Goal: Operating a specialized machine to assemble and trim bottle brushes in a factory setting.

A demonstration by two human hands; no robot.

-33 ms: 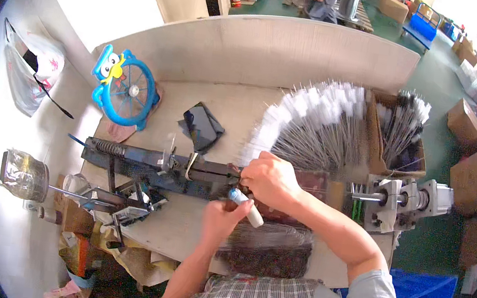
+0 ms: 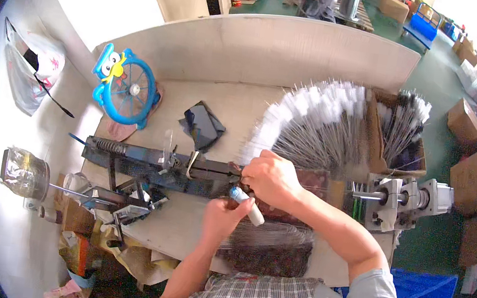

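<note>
White and short, the plastic tube with a blue cap (image 2: 246,205) is lying tilted in the left hand (image 2: 224,215), whose fingers are closing around its lower end. Just above it, the right hand (image 2: 271,178) is clenching down on the dark metal jig (image 2: 157,165) stretching across the wooden worktop (image 2: 238,106). Behind both, thin wire brushes with white tips (image 2: 321,127) are fanning out.
</note>
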